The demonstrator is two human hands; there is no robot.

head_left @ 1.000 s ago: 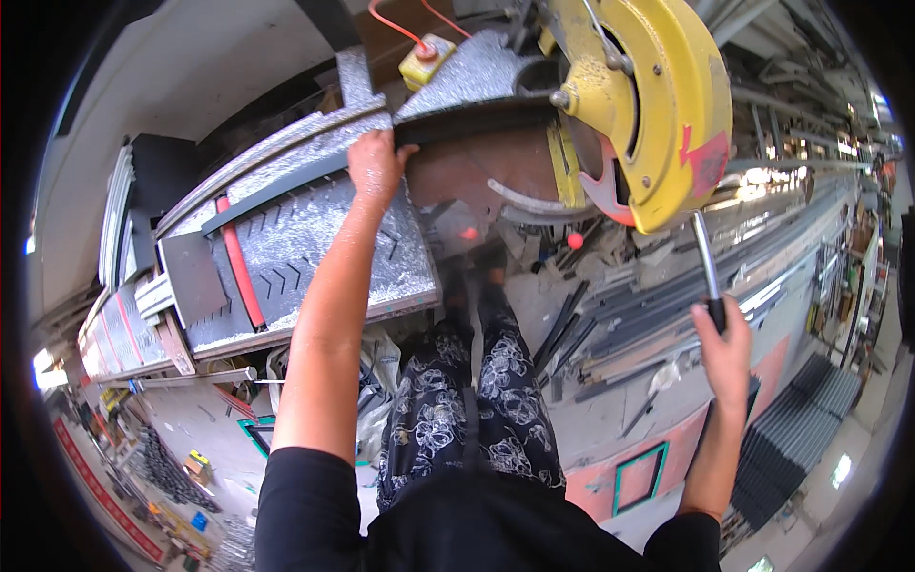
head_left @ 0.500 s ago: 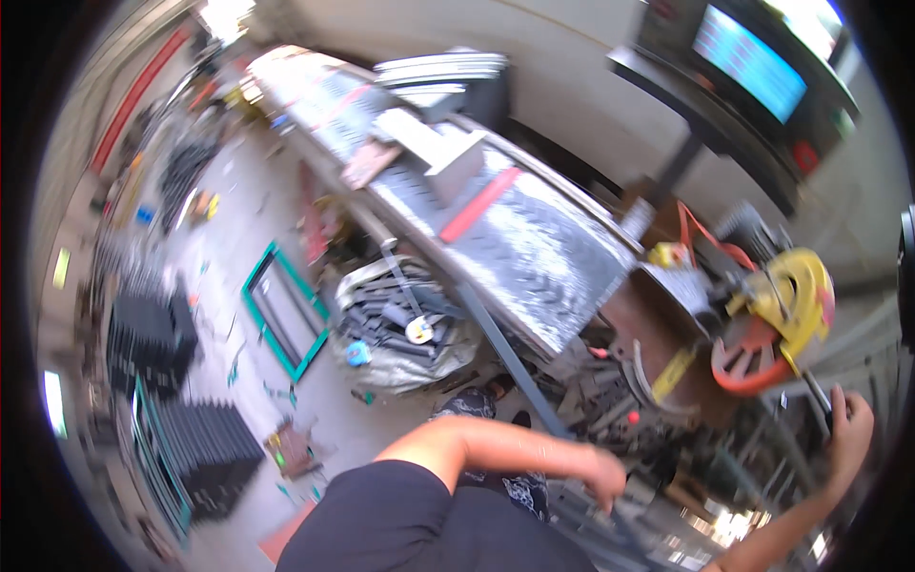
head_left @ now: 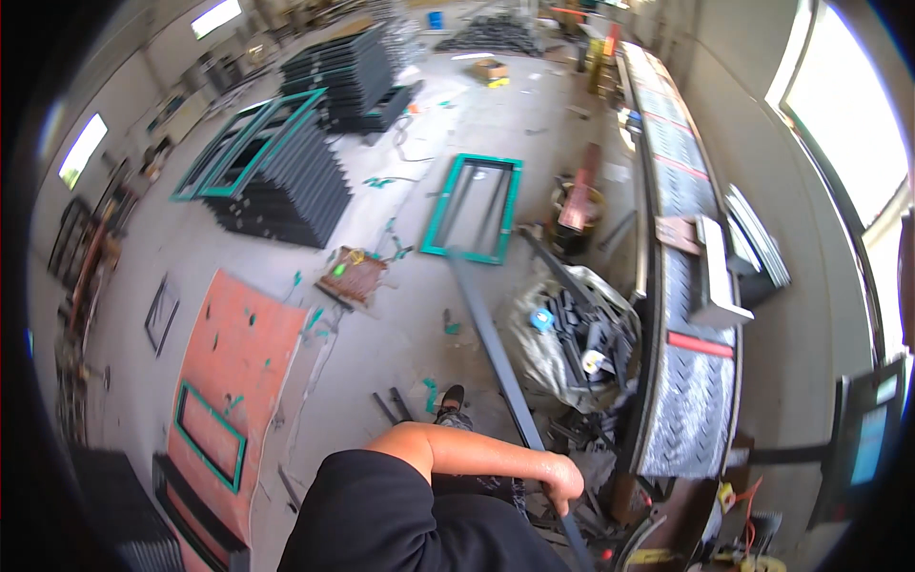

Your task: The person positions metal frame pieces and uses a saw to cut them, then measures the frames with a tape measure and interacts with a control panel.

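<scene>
My left arm stretches across the front of my body, and my left hand (head_left: 564, 483) is closed round a long dark grey metal bar (head_left: 498, 357). The bar slants from beneath my hand out over the floor toward a green-edged rectangular frame (head_left: 429, 227). Its near end runs off the lower edge of the picture. Right of the bar sits a pale sack (head_left: 527, 351) filled with dark offcuts (head_left: 575, 360). My right hand does not show.
A long conveyor-like bench (head_left: 679, 439) runs along the right, with a white channel piece (head_left: 710, 262) on it. A monitor (head_left: 869, 443) stands at far right. Stacked dark frames (head_left: 286, 195) and an orange mat (head_left: 224, 324) occupy the left floor.
The view has swung round, bringing the left floor into sight. My right hand, earlier on the handle of a yellow-guarded saw, has left the picture. My left hand is now clearly on the bar.
</scene>
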